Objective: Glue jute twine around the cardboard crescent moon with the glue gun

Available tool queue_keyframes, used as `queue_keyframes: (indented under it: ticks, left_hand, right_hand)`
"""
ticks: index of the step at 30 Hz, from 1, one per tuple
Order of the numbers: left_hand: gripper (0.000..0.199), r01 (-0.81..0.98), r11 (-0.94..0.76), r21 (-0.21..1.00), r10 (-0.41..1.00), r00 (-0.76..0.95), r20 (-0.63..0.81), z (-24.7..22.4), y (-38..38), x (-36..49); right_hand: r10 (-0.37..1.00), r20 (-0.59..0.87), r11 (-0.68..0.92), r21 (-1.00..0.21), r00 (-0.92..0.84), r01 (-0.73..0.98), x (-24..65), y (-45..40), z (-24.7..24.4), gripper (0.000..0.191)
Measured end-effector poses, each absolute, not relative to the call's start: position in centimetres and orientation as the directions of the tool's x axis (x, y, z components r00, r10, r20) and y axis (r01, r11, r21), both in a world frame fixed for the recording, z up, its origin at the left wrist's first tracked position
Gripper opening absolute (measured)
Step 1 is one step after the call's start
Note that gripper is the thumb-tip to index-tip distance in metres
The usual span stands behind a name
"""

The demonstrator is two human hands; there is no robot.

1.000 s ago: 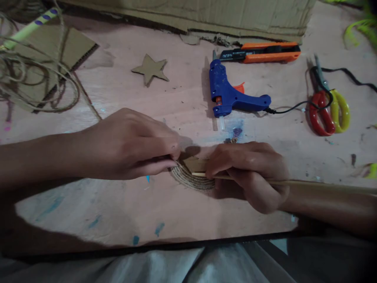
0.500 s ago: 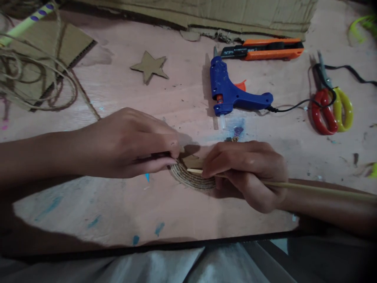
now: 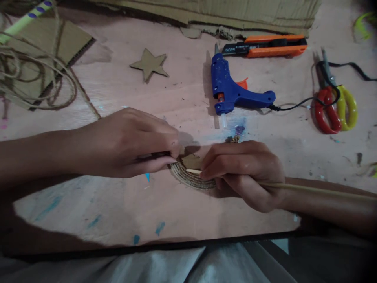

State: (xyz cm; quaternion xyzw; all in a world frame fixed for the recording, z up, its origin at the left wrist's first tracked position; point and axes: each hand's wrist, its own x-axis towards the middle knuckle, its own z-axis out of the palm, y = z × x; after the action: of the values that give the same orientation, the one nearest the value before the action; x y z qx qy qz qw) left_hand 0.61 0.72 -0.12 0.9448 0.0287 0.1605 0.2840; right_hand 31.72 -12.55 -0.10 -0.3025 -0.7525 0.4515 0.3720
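Note:
Beneath my fingers lies a curved piece [image 3: 188, 179] wrapped in rows of brown twine, with some bare cardboard [image 3: 191, 161] showing inside its curve. My left hand [image 3: 138, 143] pinches at its upper left end, thumb against forefinger. A strand of twine [image 3: 85, 96] runs from the loose loops at left to under this hand; the pinched bit itself is mostly hidden. My right hand [image 3: 244, 173] is closed round a thin wooden stick [image 3: 318, 190]. The stick's pale tip rests along the inner edge of the twine rows, and its long end reaches back over my right forearm.
Beyond my hands lie a blue glue gun [image 3: 229, 86], an orange box cutter [image 3: 273, 46] and a cardboard star [image 3: 150, 65]. Scissors [image 3: 334, 106] with red and yellow handles lie at right, the glue gun's black cord across them. A cardboard sheet [image 3: 250, 13] spans the back.
Both hands keep their hold and almost the same place. The view has shifted slightly, so the tools at the back right sit a little further right and higher.

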Motion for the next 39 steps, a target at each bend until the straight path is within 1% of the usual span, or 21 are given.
queue_keyframes:
  ticks: [4, 9, 12, 15, 20, 22, 24, 27, 29, 32, 33, 35, 37, 39]
  left_hand:
    - [0.009, -0.028, -0.849, 0.528, 0.152, 0.944, 0.294, 0.0, 0.7, 0.4]
    - [0.015, 0.003, -0.847, 0.532, 0.177, 0.944, 0.278, -0.1, 0.7, 0.2]
    - [0.015, 0.008, -0.847, 0.531, 0.187, 0.94, 0.285, -0.1, 0.5, 0.4]
    - [0.015, -0.004, -0.863, 0.504, 0.182, 0.931, 0.318, -0.2, 0.5, 0.6]
    - [0.015, 0.028, -0.895, 0.445, 0.184, 0.932, 0.312, -0.4, 0.6, 0.1]
    - [0.016, 0.038, -0.911, 0.41, 0.187, 0.925, 0.33, -0.5, 0.8, -0.1]
    - [0.017, 0.04, -0.922, 0.385, 0.188, 0.916, 0.355, -0.5, 0.9, -0.2]
    - [0.019, 0.023, -0.924, 0.382, 0.174, 0.914, 0.366, -0.5, 0.8, -0.1]
    - [0.018, 0.009, -0.922, 0.387, 0.159, 0.92, 0.359, -0.6, 0.8, 0.0]
    - [0.015, -0.001, -0.926, 0.379, 0.151, 0.916, 0.372, -0.8, 0.6, 0.0]
    - [0.014, -0.009, -0.925, 0.379, 0.147, 0.913, 0.38, -0.9, 0.6, 0.0]
    - [0.014, -0.018, -0.921, 0.388, 0.142, 0.915, 0.378, -1.0, 0.6, -0.1]
    - [0.014, -0.006, -0.917, 0.399, 0.15, 0.921, 0.359, -1.1, 0.6, -0.1]
    - [0.014, 0.007, -0.915, 0.404, 0.166, 0.918, 0.36, -1.0, 0.6, 0.0]
  right_hand:
    - [0.823, 0.318, 0.404, -0.91, -0.471, 0.091, 31.4, -12.4, -0.1, 0.029]
    - [0.794, 0.321, 0.437, -0.892, -0.516, 0.117, 31.2, -12.2, 0.0, 0.026]
    - [0.811, 0.329, 0.432, -0.895, -0.484, 0.115, 31.3, -12.2, 0.0, 0.027]
    - [0.807, 0.332, 0.44, -0.89, -0.488, 0.121, 31.4, -12.2, -0.2, 0.027]
    - [0.785, 0.358, 0.458, -0.885, -0.506, 0.085, 31.3, -12.0, -0.4, 0.023]
    - [0.808, 0.327, 0.417, -0.905, -0.491, 0.084, 31.3, -12.1, -0.2, 0.026]
    - [0.838, 0.265, 0.35, -0.932, -0.477, 0.098, 31.3, -12.1, 0.1, 0.027]
    - [0.851, 0.215, 0.299, -0.948, -0.479, 0.106, 31.6, -11.8, 0.8, 0.025]
    - [0.829, 0.237, 0.346, -0.929, -0.507, 0.131, 31.9, -11.4, 1.1, 0.023]
    - [0.764, 0.297, 0.479, -0.856, -0.573, 0.195, 32.4, -11.0, 1.4, 0.023]
    - [0.733, 0.335, 0.528, -0.829, -0.592, 0.185, 32.4, -10.9, 1.4, 0.022]
    - [0.695, 0.377, 0.577, -0.801, -0.613, 0.162, 32.3, -11.1, 1.2, 0.024]
    - [0.729, 0.375, 0.541, -0.828, -0.572, 0.147, 32.0, -11.5, 0.8, 0.027]
    - [0.798, 0.338, 0.459, -0.878, -0.499, 0.139, 31.6, -11.8, 0.3, 0.031]
